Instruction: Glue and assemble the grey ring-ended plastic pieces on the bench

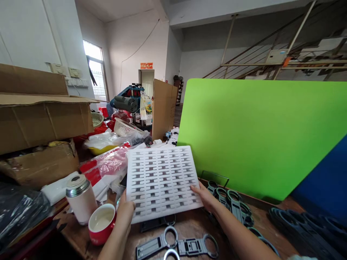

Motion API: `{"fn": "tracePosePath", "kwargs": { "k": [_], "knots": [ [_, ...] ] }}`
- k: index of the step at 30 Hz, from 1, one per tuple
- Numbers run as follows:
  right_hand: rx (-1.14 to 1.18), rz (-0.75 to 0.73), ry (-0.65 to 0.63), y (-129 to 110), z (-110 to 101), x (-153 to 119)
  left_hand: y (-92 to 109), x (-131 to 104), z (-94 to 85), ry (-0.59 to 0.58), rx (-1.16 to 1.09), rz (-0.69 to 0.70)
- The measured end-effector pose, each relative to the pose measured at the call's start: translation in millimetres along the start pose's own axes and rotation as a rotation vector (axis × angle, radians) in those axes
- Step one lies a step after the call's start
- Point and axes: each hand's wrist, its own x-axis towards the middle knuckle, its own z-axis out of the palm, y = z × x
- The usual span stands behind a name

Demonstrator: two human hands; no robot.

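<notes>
A white slotted foam tray (157,216) is held up above the table, tilted toward me. My left hand (127,207) grips its lower left edge, and my right hand (203,195) grips its right edge with the thumb on top. Rows of slots cover the tray, with dark grey patches showing in many of them; whether these are parts or gaps I cannot tell. Beneath it on the tabletop lie grey plastic pieces with ring ends, one a ringed bracket (155,245) and another a ringed bracket (197,247).
A red mug (101,224) and a pale thermos (81,198) stand close to my left forearm. More ringed parts (234,206) are piled on the right, before a tall green board (257,137). Cardboard boxes (40,122) and plastic bags crowd the left; a machine (127,101) stands behind.
</notes>
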Motion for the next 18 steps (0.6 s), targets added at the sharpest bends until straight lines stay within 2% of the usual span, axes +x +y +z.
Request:
{"fn": "tracePosePath", "kwargs": {
  "k": [7, 11, 15, 18],
  "knots": [
    [-0.094, -0.03, -0.065, -29, 2, 31, -5, -22, 2.4, 0.115, -0.048, -0.013],
    [-0.129, -0.061, -0.153, -35, 7, 55, -5, -30, -0.7, 0.21, -0.028, -0.09],
    [-0.239, -0.063, -0.199, -33, 5, 80, -6, -29, 4.1, 0.198, -0.03, -0.032],
    [-0.294, -0.058, -0.186, -20, 3, 88, -10, -18, 5.4, 0.178, 0.005, -0.014]
  ]
}}
